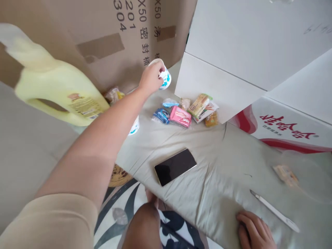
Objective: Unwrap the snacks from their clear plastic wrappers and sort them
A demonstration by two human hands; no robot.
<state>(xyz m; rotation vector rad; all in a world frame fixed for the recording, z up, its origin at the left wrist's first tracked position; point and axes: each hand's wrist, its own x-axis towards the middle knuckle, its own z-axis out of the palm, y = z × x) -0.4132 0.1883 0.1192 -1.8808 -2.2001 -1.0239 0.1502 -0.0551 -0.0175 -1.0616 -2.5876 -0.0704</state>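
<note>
Here, grips the cup [167,79] at twelve o'clock with the left hand [152,77], presumably for control; rests the right hand [255,231], loosely bent, empty, on cloth [220,159] at five, perhaps for support.

One head-worn view, facing forward and down from above the knee [144,224], close over the cloth [223,166]; the left hand [151,77] lies farther off, the right hand [255,232] nearer at the lower edge, a brown box [95,20] beyond
</note>
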